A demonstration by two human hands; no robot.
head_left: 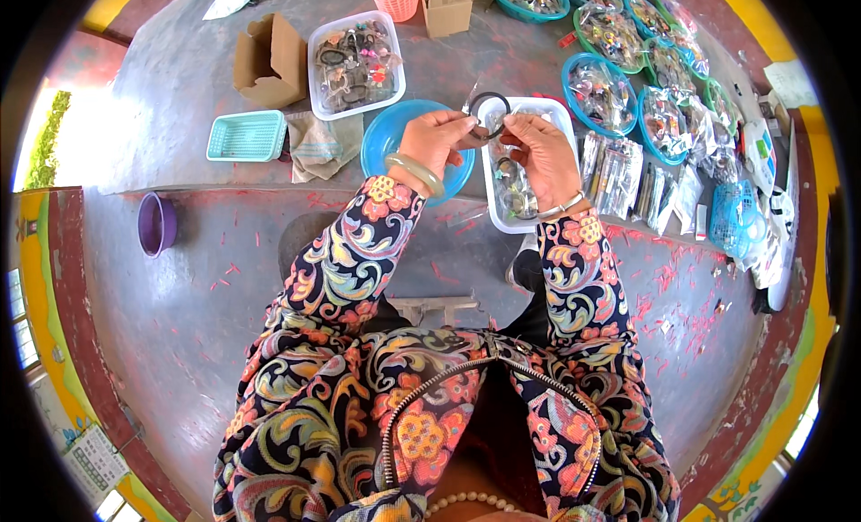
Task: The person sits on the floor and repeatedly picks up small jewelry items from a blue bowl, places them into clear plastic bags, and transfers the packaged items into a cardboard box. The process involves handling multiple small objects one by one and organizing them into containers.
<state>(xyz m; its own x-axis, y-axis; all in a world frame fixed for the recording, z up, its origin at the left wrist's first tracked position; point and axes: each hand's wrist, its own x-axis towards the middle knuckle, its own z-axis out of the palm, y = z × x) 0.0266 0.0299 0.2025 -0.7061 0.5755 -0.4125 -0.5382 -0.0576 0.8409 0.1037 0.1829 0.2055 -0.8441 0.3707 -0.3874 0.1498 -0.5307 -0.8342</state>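
Both hands are raised over the table edge with a black hair tie (490, 95) between them. My left hand (430, 143) pinches its left side between thumb and forefinger. My right hand (545, 154) grips the right side with its fingertips. A thin, pale, pointed bit shows by the left fingertips, too small to name. Beneath the right hand sits a white plastic tray (494, 192) holding dark rings and small clear bags. Below the left hand is a blue basin (378, 136), its inside partly hidden by the hand and sleeve.
Left of the basin lie a folded cloth (316, 147) and a turquoise basket (247, 136). Behind them stand a cardboard box (271, 63) and a white tray (395, 84) of hair ties. Bagged goods fill several round baskets (569, 82) at right. A purple bucket (157, 224) stands on the floor.
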